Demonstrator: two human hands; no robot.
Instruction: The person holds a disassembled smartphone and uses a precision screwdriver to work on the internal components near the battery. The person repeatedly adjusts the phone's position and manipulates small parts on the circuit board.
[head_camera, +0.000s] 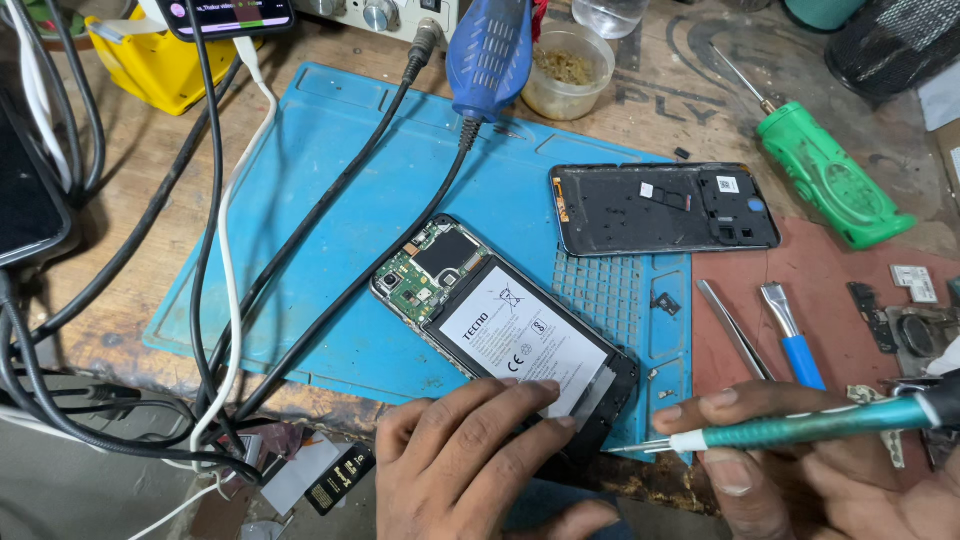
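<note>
An opened smartphone (480, 310) lies diagonally on a blue work mat (330, 200), its circuit board and white-labelled battery exposed. My left hand (470, 455) presses flat on the phone's lower end, fingers spread over the battery's corner. My right hand (810, 470) holds a teal-handled precision screwdriver (800, 425), its thin tip pointing left at the phone's bottom right corner. The phone's removed black back cover (662, 208) rests face down on the mat's right side.
Metal tweezers (735, 330) and a blue-handled brush (790, 335) lie on a red mat at right. A green screwdriver (830, 175) lies at upper right. Black and white cables (215, 250) cross the mat's left. A blue tool (490, 50), a small plastic cup (568, 70) and a yellow box (150, 60) stand at back.
</note>
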